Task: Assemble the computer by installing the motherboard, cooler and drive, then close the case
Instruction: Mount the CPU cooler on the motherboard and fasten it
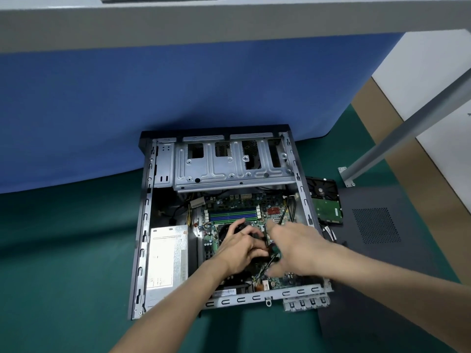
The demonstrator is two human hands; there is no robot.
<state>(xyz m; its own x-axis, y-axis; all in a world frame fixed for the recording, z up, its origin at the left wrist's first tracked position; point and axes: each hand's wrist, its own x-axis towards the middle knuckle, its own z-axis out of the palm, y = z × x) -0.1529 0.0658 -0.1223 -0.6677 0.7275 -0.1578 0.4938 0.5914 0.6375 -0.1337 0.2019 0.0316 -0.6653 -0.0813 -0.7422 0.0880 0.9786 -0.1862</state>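
**Cooler held on the board**

Near, inside the case [145,225] on the table [63,250], the left grip [239,247] curls its fingers round the black cooler [225,229], which sits on the motherboard [254,200]. The right grip [295,247], blurred, seems to hold a green-handled tool [275,248] beside it. The cooler looks stiff and fairly heavy; take its frame, not the fan blades. Farther right, outside the case, lies the drive [327,203]: rigid, shock-sensitive, best held by its edges.

Only two arms of the person are being shown. The left forearm [178,294] and the right forearm [382,273] are being seen bare along all their visible length. The left hand [239,247] and the right hand [298,247] are being seen bare as well.
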